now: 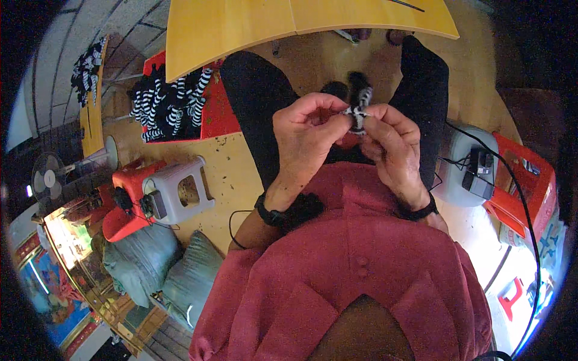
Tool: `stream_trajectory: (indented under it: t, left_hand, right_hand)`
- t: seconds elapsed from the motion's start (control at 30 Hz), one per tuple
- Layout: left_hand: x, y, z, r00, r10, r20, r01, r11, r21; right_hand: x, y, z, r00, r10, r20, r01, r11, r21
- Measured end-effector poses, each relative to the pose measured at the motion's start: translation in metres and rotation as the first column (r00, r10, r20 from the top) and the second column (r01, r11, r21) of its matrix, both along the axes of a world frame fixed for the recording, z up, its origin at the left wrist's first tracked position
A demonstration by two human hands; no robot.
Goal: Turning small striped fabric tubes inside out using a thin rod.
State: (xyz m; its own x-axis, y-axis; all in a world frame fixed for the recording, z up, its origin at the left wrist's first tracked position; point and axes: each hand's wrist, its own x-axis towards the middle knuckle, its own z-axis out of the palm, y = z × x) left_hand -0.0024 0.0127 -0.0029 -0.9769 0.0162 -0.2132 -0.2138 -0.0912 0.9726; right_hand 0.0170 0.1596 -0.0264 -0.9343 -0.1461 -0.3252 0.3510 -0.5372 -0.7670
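Observation:
Between my knees, over my lap, a small black-and-white striped fabric piece [362,98] with a dark fuzzy end is pinched in my fingertips. My left hand [303,133] is closed on its left side, thumb against forefinger. From the other side my right hand [392,137] grips the same piece, fingers curled. Its lower part is partly covered by my fingers, and its exact kind is too small to tell. To the left, a heap of similar striped pieces [174,107] lies in a red container [221,117].
A yellow wooden table [241,33] spans the far side above my knees. Grey stool [195,189] and red stool [114,225] stand left, near a fan [48,177] and stuffed sacks [141,262]. At right, a black cable [522,207] runs past a grey stool [448,183] bearing black adapters.

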Motion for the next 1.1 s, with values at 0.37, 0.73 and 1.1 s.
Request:
stream_trajectory:
  t: [0.37, 0.73, 1.1]
  left_hand:
    - [-0.002, 0.001, -0.005, 0.997, 0.083, -0.008, -0.082, 0.993, 0.08]
    - [-0.01, -0.009, -0.015, 0.968, -0.214, 0.13, 0.096, 0.795, 0.599]
    - [-0.002, 0.006, -0.009, 0.999, 0.035, -0.011, -0.035, 0.999, -0.001]
  right_hand:
    - [-0.002, -0.002, 0.004, 0.965, 0.174, -0.197, -0.063, 0.881, 0.47]
    - [-0.003, -0.01, -0.002, 0.961, -0.103, -0.257, 0.211, 0.874, 0.438]
    - [-0.003, 0.002, 0.0, 0.998, -0.052, 0.018, 0.051, 0.998, 0.047]
